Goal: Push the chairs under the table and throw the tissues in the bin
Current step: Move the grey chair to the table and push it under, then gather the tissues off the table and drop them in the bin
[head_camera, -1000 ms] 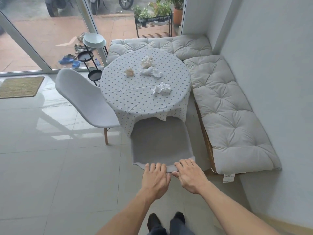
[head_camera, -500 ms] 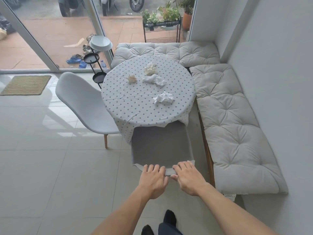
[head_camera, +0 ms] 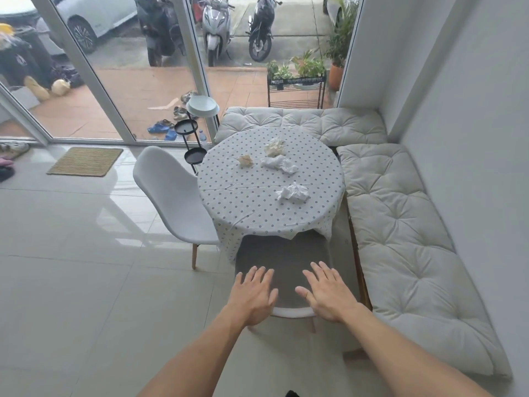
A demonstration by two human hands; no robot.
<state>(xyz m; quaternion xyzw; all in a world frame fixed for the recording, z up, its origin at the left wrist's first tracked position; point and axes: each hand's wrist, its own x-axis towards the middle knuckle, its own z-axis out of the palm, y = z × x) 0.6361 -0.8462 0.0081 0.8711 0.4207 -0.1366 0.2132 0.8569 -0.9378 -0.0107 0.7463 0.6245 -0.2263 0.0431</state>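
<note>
Your left hand and right hand hover flat and spread over the backrest of the near chair, gripping nothing, its seat tucked beneath the round table. The second chair stands to your left, angled at the table's left edge, likely nearer your left hand. Four crumpled tissues lie on the tabletop straight ahead; no bin shows.

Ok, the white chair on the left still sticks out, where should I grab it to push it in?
Probably the top edge of the white chair's backrest, coming from the open floor on the side away from the table. The curved shell faces the table, so its back rim is the free part, and pushing there would slide the seat under the cloth.
</note>
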